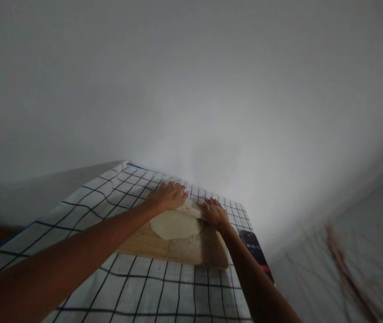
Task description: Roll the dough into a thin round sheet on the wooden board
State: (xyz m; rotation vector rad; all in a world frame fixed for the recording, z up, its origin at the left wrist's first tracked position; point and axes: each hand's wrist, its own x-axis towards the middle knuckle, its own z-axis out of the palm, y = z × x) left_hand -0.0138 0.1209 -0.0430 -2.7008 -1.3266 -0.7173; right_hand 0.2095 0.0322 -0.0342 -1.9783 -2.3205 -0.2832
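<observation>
A flattened sheet of pale dough (173, 225) lies on a wooden board (164, 252). Across the dough's far edge runs a light-coloured rolling pin (191, 209), seen only between my hands. My left hand (170, 195) is on the pin's left end, its fingers bent over it and pointing away from me. At the other end my right hand (215, 212) grips the pin in the same way, closer to the board's right side. Both palms and the ends of the pin are hidden under the hands.
A white cloth with a black grid (151, 287) covers the table. A phone (256, 251) showing a running timer lies right of the board, near the table's right edge. A pale wall (211, 112) rises behind. Blurred thin reddish-brown stalks (341, 264) stand at right.
</observation>
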